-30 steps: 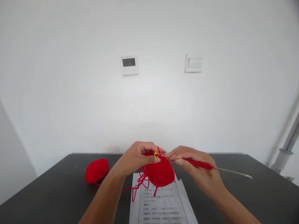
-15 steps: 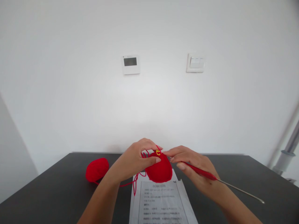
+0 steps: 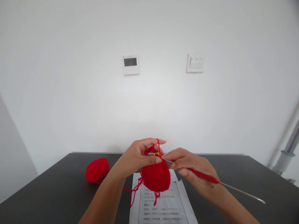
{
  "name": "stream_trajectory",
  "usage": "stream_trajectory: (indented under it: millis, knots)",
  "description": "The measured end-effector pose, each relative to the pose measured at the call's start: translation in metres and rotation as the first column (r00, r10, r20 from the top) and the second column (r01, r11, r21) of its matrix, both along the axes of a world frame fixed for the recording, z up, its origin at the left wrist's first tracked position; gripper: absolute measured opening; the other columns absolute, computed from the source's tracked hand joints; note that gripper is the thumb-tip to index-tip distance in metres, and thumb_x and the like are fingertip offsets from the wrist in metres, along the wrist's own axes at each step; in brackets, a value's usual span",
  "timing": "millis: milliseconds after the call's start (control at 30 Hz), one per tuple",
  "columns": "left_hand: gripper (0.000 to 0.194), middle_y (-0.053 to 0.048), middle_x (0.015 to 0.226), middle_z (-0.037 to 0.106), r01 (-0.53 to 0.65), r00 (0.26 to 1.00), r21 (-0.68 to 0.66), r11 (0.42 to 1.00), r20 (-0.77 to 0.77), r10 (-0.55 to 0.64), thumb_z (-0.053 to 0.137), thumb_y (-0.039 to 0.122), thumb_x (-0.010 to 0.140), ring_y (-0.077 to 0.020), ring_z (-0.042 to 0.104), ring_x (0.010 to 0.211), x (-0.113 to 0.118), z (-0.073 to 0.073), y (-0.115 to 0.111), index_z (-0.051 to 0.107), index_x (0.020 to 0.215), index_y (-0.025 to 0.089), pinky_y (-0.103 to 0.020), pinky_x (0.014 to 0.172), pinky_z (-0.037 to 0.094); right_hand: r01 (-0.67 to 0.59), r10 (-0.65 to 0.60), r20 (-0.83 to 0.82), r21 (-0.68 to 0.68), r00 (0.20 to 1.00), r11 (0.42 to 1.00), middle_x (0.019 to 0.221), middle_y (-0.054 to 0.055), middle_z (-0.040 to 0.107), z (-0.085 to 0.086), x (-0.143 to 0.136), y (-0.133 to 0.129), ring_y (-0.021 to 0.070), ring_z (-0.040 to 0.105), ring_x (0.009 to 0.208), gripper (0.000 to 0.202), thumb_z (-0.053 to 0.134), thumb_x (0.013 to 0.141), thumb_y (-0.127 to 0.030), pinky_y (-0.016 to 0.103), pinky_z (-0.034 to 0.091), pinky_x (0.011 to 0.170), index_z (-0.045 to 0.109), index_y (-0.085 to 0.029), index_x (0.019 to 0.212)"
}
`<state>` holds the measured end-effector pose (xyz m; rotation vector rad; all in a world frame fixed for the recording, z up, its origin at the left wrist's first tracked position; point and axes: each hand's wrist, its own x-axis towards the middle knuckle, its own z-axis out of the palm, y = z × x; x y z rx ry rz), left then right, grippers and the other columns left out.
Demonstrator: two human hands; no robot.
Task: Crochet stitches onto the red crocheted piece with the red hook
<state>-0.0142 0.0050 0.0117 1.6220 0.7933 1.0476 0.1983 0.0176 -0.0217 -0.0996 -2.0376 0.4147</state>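
My left hand [image 3: 142, 154] pinches the top edge of a red crochet piece [image 3: 157, 175], which hangs over the printed sheet. A strand of red yarn loops over its raised index finger. At the top edge sits a small yellow stitch marker [image 3: 157, 153]. My right hand [image 3: 190, 165] grips a crochet hook [image 3: 204, 176] by its red handle. The hook's thin metal tip meets the top edge of the piece beside my left thumb; whether it sits inside a stitch is too small to tell. A short red tail dangles below the piece.
A ball of red yarn [image 3: 97, 169] rests on the dark table [image 3: 58, 186] at the left, its strand running to the piece. Printed paper sheets [image 3: 163, 211] lie under my hands. On the white wall are a thermostat [image 3: 130, 65] and a switch [image 3: 195, 63].
The crochet piece has tilted and dropped slightly, so its tail now shows below. My left index finger has lifted with the yarn over it. The hook tip has shifted a little left.
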Motion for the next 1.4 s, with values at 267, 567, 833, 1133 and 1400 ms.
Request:
stream_trajectory:
  millis: [267, 567, 833, 1133, 1400]
  knots:
    - [0.039, 0.002, 0.076, 0.063, 0.005, 0.999, -0.090, 0.996, 0.047, -0.001, 0.073, 0.015, 0.073, -0.0114, 0.060, 0.069, 0.003, -0.001, -0.003, 0.066, 0.111, 0.021, -0.024, 0.067, 0.045, 0.215, -0.243, -0.007, 0.488, 0.970, 0.846, 0.103, 0.014, 0.072, 0.005, -0.001, 0.004, 0.0204, 0.066, 0.100, 0.016, 0.048, 0.098, -0.021, 0.035, 0.060, 0.077, 0.063, -0.018, 0.102]
    - [0.038, -0.002, 0.080, 0.069, 0.107, 0.993, -0.125, 0.986, 0.060, -0.100, 0.074, 0.013, 0.072, -0.0125, 0.063, 0.072, 0.002, 0.000, -0.004, 0.069, 0.110, 0.021, -0.022, 0.067, 0.047, 0.255, -0.271, -0.053, 0.547, 0.961, 0.797, 0.098, 0.015, 0.072, 0.004, -0.003, 0.002, 0.0216, 0.067, 0.096, 0.012, 0.054, 0.094, -0.016, 0.034, 0.062, 0.075, 0.061, -0.015, 0.103]
    - [0.046, 0.003, 0.078, 0.068, 0.041, 0.999, -0.055, 0.998, 0.029, -0.039, 0.071, 0.012, 0.076, -0.0093, 0.062, 0.072, 0.008, 0.002, -0.011, 0.065, 0.120, 0.026, -0.021, 0.071, 0.047, 0.276, -0.262, -0.090, 0.403, 0.961, 0.873, 0.096, 0.013, 0.069, 0.001, -0.011, -0.003, 0.0209, 0.066, 0.092, 0.014, 0.044, 0.098, -0.018, 0.037, 0.059, 0.075, 0.058, -0.017, 0.101]
    - [0.050, -0.003, 0.116, 0.068, -0.352, 0.888, 0.330, 0.876, -0.179, 0.424, 0.057, 0.013, 0.082, -0.0203, 0.060, 0.106, 0.031, -0.005, -0.021, 0.058, 0.130, 0.027, -0.034, 0.099, 0.041, 0.461, -0.439, -0.140, 0.282, 0.888, 0.842, 0.108, 0.011, 0.062, -0.019, -0.026, -0.001, 0.0242, 0.057, 0.106, 0.013, 0.043, 0.098, -0.027, 0.041, 0.053, 0.086, 0.052, -0.021, 0.091]
    - [0.054, -0.001, 0.084, 0.070, -0.123, 0.980, -0.055, 0.991, 0.152, 0.130, 0.069, 0.014, 0.075, -0.0139, 0.063, 0.078, 0.034, -0.009, -0.010, 0.059, 0.128, 0.019, -0.025, 0.073, 0.048, 0.583, -0.550, -0.196, 0.317, 0.812, 0.748, 0.109, 0.011, 0.056, -0.029, -0.032, -0.001, 0.0266, 0.052, 0.108, 0.004, 0.047, 0.095, -0.020, 0.045, 0.052, 0.085, 0.050, -0.022, 0.096]
